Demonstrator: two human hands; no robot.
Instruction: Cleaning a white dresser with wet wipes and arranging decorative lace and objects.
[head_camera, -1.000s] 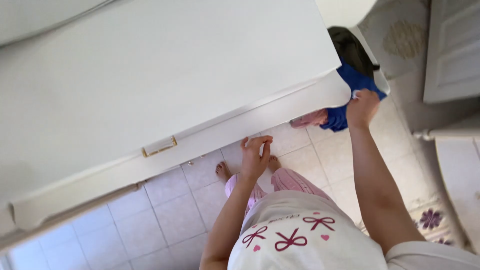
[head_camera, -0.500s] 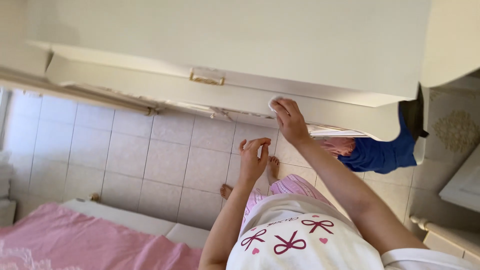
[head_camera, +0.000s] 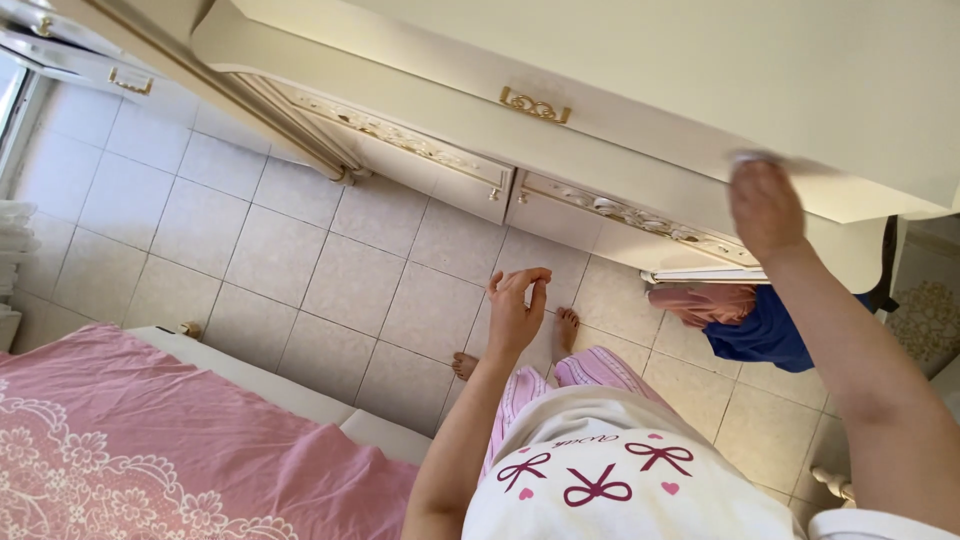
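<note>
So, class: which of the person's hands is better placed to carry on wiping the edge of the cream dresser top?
Probably the right hand: it presses a small white cloth against the dresser top's edge, while the left hand hangs empty over the floor tiles.

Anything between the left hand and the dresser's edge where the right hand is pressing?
Head view: nothing solid; only bare floor tiles show between the left hand and the dresser edge under the right hand.

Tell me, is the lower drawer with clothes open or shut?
Open: the drawer juts out, with pink cloth and blue cloth hanging from it.
</note>
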